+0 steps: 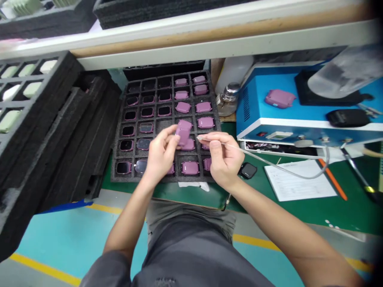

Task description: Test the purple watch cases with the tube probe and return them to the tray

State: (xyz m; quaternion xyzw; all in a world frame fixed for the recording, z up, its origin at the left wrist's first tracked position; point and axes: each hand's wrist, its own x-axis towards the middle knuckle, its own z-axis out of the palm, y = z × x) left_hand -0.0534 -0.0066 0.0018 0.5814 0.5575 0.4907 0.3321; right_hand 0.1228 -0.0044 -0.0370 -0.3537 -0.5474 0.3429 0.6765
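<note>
My left hand [160,153] pinches a purple watch case [183,131] and holds it above a black foam tray [119,119]. The tray's cells hold several more purple cases, some face up with dark screens, some face down. My right hand [223,155] is closed on a thin needle-tipped tool [201,138] with a clear tube [287,169] running off to the right. The tool's tip points at the held case, a short gap from it.
A blue machine [257,103] stands at the right with another purple case [279,98] and black pads on top. On the green mat lie a paper sheet [299,183], an orange pen [332,179] and a black screen part [247,170]. Stacked black foam trays [54,131] fill the left.
</note>
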